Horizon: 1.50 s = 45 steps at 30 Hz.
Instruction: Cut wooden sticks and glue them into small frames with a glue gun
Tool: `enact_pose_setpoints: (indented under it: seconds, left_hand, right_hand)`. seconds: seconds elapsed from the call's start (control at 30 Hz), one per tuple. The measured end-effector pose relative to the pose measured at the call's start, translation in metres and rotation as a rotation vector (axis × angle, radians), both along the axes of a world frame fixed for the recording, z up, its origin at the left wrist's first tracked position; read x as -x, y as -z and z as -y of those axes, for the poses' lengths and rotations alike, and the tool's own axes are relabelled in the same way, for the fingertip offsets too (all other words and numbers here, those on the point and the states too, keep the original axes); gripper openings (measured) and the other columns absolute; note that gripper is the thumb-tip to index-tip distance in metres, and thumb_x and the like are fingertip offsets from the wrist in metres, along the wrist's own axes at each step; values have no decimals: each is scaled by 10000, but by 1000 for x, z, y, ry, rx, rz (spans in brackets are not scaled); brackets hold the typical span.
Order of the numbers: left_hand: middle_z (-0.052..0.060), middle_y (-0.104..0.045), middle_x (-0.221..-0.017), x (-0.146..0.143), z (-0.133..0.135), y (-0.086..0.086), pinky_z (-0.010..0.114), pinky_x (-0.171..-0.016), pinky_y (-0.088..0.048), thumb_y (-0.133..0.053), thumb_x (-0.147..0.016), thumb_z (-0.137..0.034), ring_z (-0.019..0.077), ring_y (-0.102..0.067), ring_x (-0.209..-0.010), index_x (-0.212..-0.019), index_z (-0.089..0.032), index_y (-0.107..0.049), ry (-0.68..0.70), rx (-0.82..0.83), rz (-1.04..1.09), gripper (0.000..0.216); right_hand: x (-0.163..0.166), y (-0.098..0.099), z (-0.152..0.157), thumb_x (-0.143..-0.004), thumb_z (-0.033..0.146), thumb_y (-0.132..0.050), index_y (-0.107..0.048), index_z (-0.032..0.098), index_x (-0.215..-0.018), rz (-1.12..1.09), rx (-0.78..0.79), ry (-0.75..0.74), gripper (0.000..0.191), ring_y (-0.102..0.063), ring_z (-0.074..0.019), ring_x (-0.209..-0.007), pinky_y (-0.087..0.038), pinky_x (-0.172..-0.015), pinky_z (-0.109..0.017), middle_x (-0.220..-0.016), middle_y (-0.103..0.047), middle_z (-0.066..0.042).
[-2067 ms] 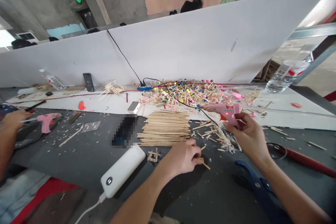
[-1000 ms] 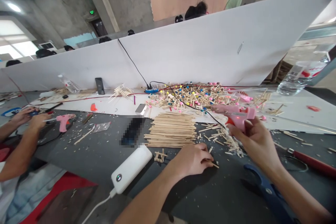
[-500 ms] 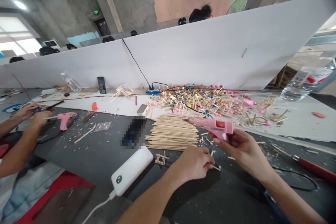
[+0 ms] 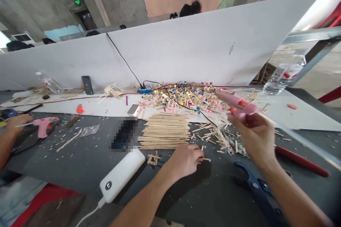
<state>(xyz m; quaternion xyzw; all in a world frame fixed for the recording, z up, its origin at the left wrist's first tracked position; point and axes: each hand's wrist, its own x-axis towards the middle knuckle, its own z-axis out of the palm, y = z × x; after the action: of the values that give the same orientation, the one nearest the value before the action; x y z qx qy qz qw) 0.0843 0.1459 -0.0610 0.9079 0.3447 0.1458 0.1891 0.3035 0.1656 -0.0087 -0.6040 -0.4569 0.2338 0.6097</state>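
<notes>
My left hand [image 4: 186, 159], fingers closed, pinches a short wooden stick [image 4: 205, 160] on the surface [image 4: 80, 156], just beside the stick stack [image 4: 165, 131]; my right hand [image 4: 255, 135] grips the blurred pink glue gun [image 4: 238, 104], raised beside that stack.

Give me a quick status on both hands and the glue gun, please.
Left hand pinching short stick on table. Right hand gripping glue gun, raised, blurred. Stick scraps between them.

No lettering is coming through clearly: a green lit sign [image 4: 78, 2] is glowing at eleven o'clock, its characters too small, and the water bottle [image 4: 279, 76] label at two o'clock is showing only a blur
</notes>
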Motion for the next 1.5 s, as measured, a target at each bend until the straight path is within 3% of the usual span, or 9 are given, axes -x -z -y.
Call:
enact_pose_setpoints:
  seconds: [0.13,0.27,0.37,0.5,0.73,1.0,1.23,1.5]
  left_hand:
    - [81,-710,-945,2,0,-7,264,-719,-504,-490,-960,-148,181,-669,-825,-986,-161,-726,-54,6,206,238]
    - [113,-684,-976,5,-3,-18,263,-698,-506,-467,-997,-299,180,-650,-813,-1050,-159,-711,-293,70,526,286]
    - [94,-669,-890,6,-5,-22,231,-570,-466,-511,-972,-419,128,-600,-616,-971,-139,-699,-413,259,698,338]
    - [44,-644,-787,3,-6,-22,197,-500,-419,-634,-885,-476,87,-560,-511,-918,-126,-665,-443,549,859,353]
    - [25,-631,-729,-4,-2,-19,182,-467,-405,-636,-884,-464,79,-543,-478,-863,-128,-648,-374,687,824,337]
    - [23,-610,-695,-6,0,-20,213,-500,-406,-615,-893,-459,105,-533,-507,-822,-129,-647,-340,669,748,338]
    - [22,-635,-669,-5,2,-20,218,-544,-359,-640,-877,-373,118,-522,-577,-761,-137,-693,-351,498,624,269]
    - [24,-624,-659,-7,2,-20,216,-521,-370,-680,-841,-418,115,-522,-555,-754,-133,-676,-388,573,673,298]
  right_hand:
    - [-37,-2,-2,-737,448,-798,-670,269,-988,-113,-97,80,334,-651,-264,-846,-515,-806,-439,-937,-696,-49]
    - [-49,9,-5,-703,385,-824,-695,266,-851,-273,-56,39,229,-653,-261,-813,-517,-773,-426,-939,-718,-50]
    - [-38,15,-4,-727,429,-796,-709,238,-771,-288,60,-106,214,-638,-228,-749,-506,-658,-364,-883,-732,-68]
    - [-9,17,3,-698,465,-816,-702,184,-877,-338,132,-199,352,-610,-158,-658,-482,-557,-273,-854,-729,-64]
    - [33,28,19,-699,481,-831,-707,171,-914,-395,274,-439,398,-654,-186,-725,-486,-607,-268,-840,-731,-65]
    - [40,39,22,-743,518,-785,-670,156,-846,-326,310,-521,394,-570,-152,-651,-395,-559,-253,-711,-655,-20]
    - [44,46,25,-758,527,-761,-653,148,-886,-283,359,-544,414,-527,-151,-647,-380,-578,-267,-689,-615,-17]
    - [45,44,25,-761,471,-774,-638,159,-832,-327,306,-571,347,-476,-122,-598,-339,-543,-255,-654,-578,5]
